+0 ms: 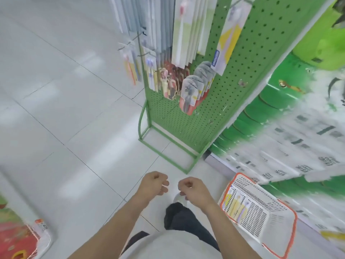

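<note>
Green pegboard rack (233, 86): stands on the floor well ahead of both grips, slightly to their right.
Left grip (155, 182): held out in front of the body, back of the hand up, fingers loosely curled, narrow and holding nothing.
Right grip (192, 189): just beside the left grip with a small gap between them, fingers loosely curled under, also narrow and empty.
Basket (261, 219): white slotted plastic with an orange rim, on the floor near the right grip, to its right and a little nearer the body, apart from it.
Toothbrush pack (236, 204): yellow and white, lies inside the basket at the end closest to the right grip.
Hanging packs (226, 43): long toothbrush cards on hooks high on the rack, far ahead of the grips; smaller grey-topped packs (194, 90) hang lower, closer to them.
Shoe (179, 198): pale toe on the floor directly below the gap between the grips, with a dark trouser leg (179, 217) behind it.
Floor (74, 128): white tiles with dark joints, spreading left of the left grip.
Shelf goods (298, 128): green and white, blurred, beyond the basket to the right of the right grip.
</note>
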Motion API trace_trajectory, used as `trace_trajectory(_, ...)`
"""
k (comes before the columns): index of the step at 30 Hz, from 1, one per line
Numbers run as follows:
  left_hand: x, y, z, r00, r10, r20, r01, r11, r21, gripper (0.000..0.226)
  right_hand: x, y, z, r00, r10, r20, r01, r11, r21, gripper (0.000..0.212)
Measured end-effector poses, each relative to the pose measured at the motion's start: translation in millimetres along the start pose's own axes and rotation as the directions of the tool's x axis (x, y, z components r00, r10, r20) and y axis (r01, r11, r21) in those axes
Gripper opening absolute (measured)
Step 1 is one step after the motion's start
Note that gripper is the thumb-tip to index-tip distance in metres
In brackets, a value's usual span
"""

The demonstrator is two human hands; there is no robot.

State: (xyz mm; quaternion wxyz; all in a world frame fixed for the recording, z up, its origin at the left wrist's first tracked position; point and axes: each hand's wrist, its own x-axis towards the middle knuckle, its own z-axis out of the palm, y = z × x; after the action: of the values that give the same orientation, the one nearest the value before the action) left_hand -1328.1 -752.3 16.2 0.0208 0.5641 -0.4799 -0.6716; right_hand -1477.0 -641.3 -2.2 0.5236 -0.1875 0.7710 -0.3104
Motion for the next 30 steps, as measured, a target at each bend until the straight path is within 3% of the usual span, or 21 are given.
trace_trajectory(11, 105, 141, -116, 0.988, 0.065, -0.137, -0.072, 0.996, -0.044, 0.015, 149, -200, 37, 0.970, -0.237, -0.053, 0.241, 0.966, 0.093, 0.006)
trace_trajectory(16, 145, 193, -183, 0.971, 0.089, -0.220, -0.125, 0.980, -0.156, 0.016, 190, -278, 67, 0.949, -0.304, -0.079, 0.312, 0.943, 0.115, 0.007)
trace_trajectory(22, 218, 251, -271, 0.973, 0.156, -0.169, -0.177, 0.977, -0.118, 0.014, 233, -356, 120, 0.871, -0.368, -0.325, 0.430, 0.891, 0.143, 0.017)
trace_trajectory(28, 273, 315, -341, 0.969, 0.247, 0.007, -0.247, 0.968, 0.031, 0.015, 275, -410, 178, 0.751, -0.281, -0.598, 0.450, 0.880, 0.152, 0.046)
trace_trajectory(30, 283, 334, -359, 0.962, 0.265, 0.061, -0.269, 0.960, 0.073, 0.014, 282, -429, 191, 0.693, -0.249, -0.676, 0.457, 0.878, 0.145, 0.046)
